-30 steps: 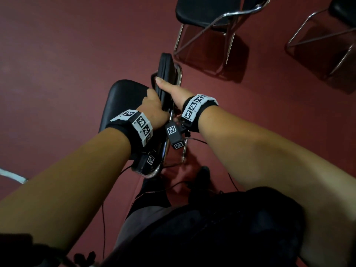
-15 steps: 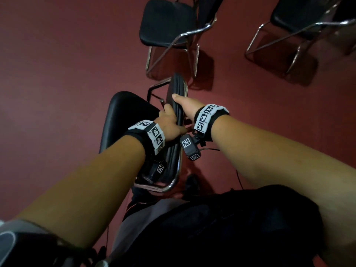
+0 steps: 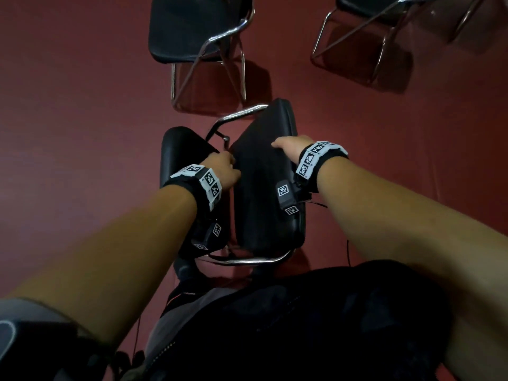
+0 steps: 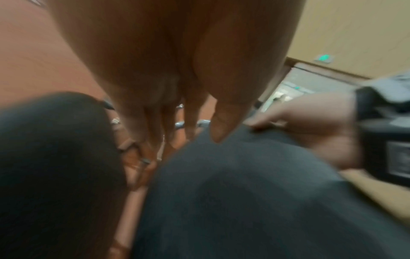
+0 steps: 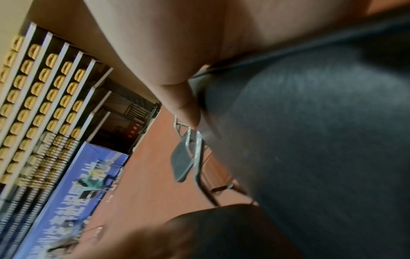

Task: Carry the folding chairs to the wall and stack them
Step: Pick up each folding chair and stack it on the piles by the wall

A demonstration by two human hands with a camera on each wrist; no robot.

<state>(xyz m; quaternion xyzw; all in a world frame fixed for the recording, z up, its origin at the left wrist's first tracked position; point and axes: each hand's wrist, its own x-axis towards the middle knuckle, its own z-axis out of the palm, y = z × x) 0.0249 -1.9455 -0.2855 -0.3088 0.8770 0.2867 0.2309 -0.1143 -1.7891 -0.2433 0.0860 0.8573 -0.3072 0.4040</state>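
Note:
I hold a black padded folding chair with a chrome frame (image 3: 237, 114) over the red floor. Its seat (image 3: 178, 152) shows at the left and its backrest (image 3: 264, 188) lies tilted, broad face up, between my arms. My left hand (image 3: 223, 169) grips the backrest's left edge; in the left wrist view the thumb (image 4: 219, 129) lies on the pad and the fingers (image 4: 142, 122) reach down between backrest (image 4: 244, 192) and seat. My right hand (image 3: 288, 146) grips the backrest's upper right edge, thumb (image 5: 186, 105) against the pad (image 5: 310, 140), its other fingers hidden.
Two more black chairs stand unfolded on the floor ahead, one at the top middle (image 3: 192, 31) and one at the top right (image 3: 384, 20). The right wrist view shows a blue banner (image 5: 73, 184) and rows of tiered seats (image 5: 44, 78) by the wall.
The backrest has swung from edge-on to showing its broad face. My hands have spread apart along it. The two standing chairs have come closer in view.

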